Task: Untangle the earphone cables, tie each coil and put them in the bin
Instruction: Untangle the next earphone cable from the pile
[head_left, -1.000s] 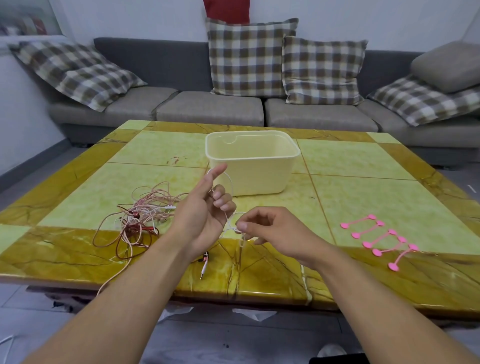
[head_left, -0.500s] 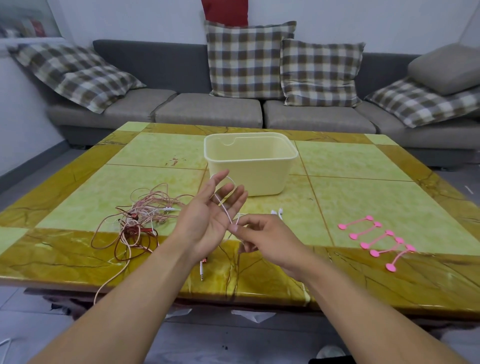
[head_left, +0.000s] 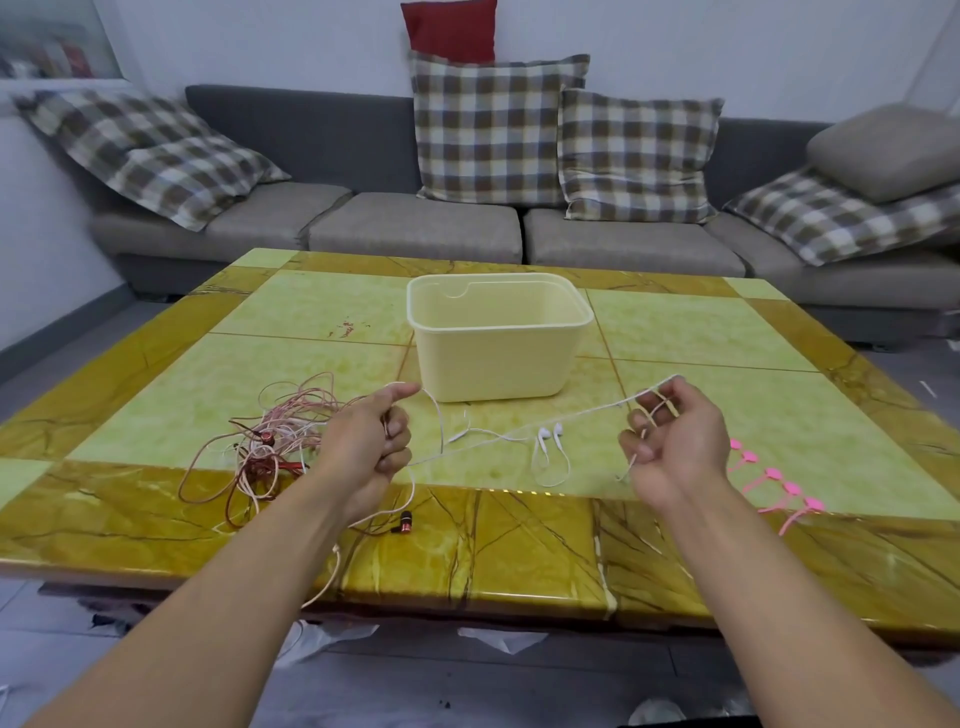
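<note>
A white earphone cable (head_left: 524, 431) stretches between my two hands above the table. My left hand (head_left: 371, 447) grips one end of it with curled fingers. My right hand (head_left: 672, 441) holds the other end, with the cable running over its fingers. The cable's two white earbuds (head_left: 549, 433) lie on the table between my hands. A tangle of pink and red earphone cables (head_left: 270, 441) lies just left of my left hand, and one red earbud (head_left: 406, 521) rests near the table's front edge. The cream bin (head_left: 498, 338) stands behind, with nothing visible inside.
Several pink cable ties (head_left: 774, 483) lie on the table right of my right hand. The yellow-green marble table (head_left: 519, 551) has a grey sofa with checked cushions (head_left: 488, 130) behind it. A pink cable hangs over the table's front edge.
My hands have moved apart, the right one far to the right, pulling the white cable out straight. The earbuds now lie in plain sight on the table.
</note>
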